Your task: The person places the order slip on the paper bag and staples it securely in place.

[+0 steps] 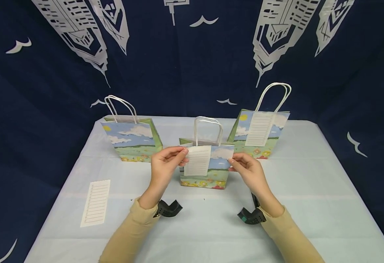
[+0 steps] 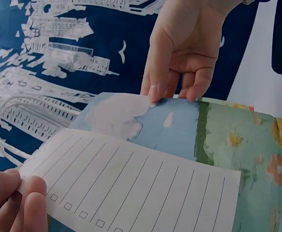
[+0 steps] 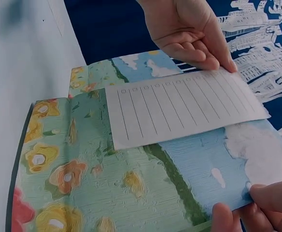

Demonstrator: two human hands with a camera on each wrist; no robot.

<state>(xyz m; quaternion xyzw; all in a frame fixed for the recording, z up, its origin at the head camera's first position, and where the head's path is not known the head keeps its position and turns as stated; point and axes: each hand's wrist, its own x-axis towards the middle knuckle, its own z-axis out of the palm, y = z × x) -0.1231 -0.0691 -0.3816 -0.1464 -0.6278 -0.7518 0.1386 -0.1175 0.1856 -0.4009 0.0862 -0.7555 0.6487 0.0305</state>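
Observation:
A small paper gift bag [image 1: 221, 170], painted with sky, meadow and flowers, stands at the middle of the table with white handles up. Against the left part of its front lies a white lined list sheet [image 1: 197, 161] with little checkboxes along one side. My left hand [image 1: 165, 166] pinches the sheet's upper left corner at the bag's top edge. On the other side, my right hand [image 1: 249, 171] pinches the bag's right edge between thumb and fingers. In the right wrist view, the sheet [image 3: 179, 108] covers part of the painted meadow and sky.
A matching bag [image 1: 133, 140] without a sheet stands at the back left. Another bag [image 1: 279, 126], at the back right, has a lined sheet [image 1: 260, 129] on its front. One more lined sheet [image 1: 95, 203] lies flat at the left. A dark blue printed curtain [image 1: 179, 65] hangs behind.

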